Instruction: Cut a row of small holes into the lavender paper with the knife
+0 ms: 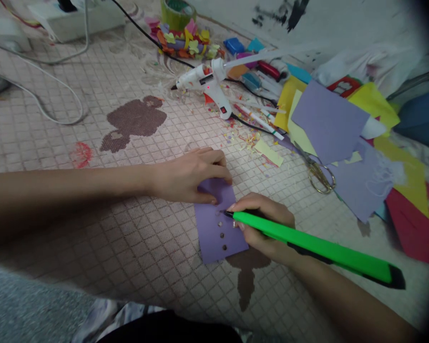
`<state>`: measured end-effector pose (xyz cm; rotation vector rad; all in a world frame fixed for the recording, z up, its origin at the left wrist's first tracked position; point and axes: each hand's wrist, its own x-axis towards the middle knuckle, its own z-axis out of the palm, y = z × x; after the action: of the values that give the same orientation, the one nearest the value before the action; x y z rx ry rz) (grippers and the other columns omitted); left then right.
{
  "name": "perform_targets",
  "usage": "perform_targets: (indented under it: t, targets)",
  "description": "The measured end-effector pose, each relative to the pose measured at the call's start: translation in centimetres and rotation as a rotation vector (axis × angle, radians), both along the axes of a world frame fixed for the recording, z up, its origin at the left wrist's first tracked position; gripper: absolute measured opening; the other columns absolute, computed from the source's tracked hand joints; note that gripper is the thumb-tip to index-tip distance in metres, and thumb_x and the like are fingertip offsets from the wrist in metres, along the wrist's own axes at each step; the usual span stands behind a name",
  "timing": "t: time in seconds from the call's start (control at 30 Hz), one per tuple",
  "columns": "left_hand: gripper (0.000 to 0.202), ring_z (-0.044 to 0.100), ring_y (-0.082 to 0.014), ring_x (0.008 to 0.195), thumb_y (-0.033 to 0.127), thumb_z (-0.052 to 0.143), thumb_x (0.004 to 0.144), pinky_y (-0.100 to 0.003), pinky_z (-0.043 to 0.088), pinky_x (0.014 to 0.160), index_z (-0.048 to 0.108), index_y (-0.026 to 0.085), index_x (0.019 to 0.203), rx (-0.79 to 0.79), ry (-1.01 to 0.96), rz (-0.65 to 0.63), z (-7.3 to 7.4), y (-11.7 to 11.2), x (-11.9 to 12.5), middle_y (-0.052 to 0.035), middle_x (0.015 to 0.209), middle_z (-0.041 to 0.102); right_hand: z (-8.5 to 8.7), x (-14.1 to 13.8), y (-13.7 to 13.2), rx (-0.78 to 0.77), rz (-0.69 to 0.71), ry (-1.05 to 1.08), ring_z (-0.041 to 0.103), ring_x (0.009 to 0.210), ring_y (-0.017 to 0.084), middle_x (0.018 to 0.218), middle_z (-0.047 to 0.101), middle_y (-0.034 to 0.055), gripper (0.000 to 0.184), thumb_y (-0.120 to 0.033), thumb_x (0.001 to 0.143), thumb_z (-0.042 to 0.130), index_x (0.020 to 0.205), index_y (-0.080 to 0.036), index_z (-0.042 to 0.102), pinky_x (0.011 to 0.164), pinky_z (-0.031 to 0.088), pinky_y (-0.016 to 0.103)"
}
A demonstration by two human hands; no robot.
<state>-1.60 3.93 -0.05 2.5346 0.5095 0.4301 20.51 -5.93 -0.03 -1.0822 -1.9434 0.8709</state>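
Note:
A purple paper strip (214, 243) lies on the patterned tablecloth, with several small round holes or marks in a line along it. My left hand (195, 176) is curled over the strip's far end, thumb and fingertips pressing it down. In my right hand (266, 224) is a green craft knife (314, 240) with black ends, held like a pen. Its thin tip touches or hovers just above the paper, beside a faint small circle near my left thumb. The fingers of my right hand close around the knife's front part.
A white hot glue gun (212, 85), its red light on, stands beyond my hands. Gold-handled scissors (318, 174) lie right, beside coloured paper sheets (329, 119). Paper scraps (250, 140), a green tape roll (178, 14) and a power strip (78, 21) with cables are farther back.

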Motion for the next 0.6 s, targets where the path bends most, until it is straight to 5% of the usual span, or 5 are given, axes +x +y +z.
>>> perform_targets:
  t: [0.6]
  targets:
    - [0.034, 0.055, -0.0230, 0.101, 0.027, 0.074, 0.081, -0.037, 0.041, 0.095, 0.066, 0.019, 0.114, -0.001, -0.006, 0.000, -0.04, 0.07, 0.06, -0.0094, 0.110, 0.058, 0.02, -0.02, -0.35, 0.049, 0.074, -0.023, 0.065, 0.072, 0.014, 0.083, 0.070, 0.0013, 0.029, -0.006, 0.078, 0.060, 0.101, -0.021, 0.068, 0.065, 0.054, 0.028]
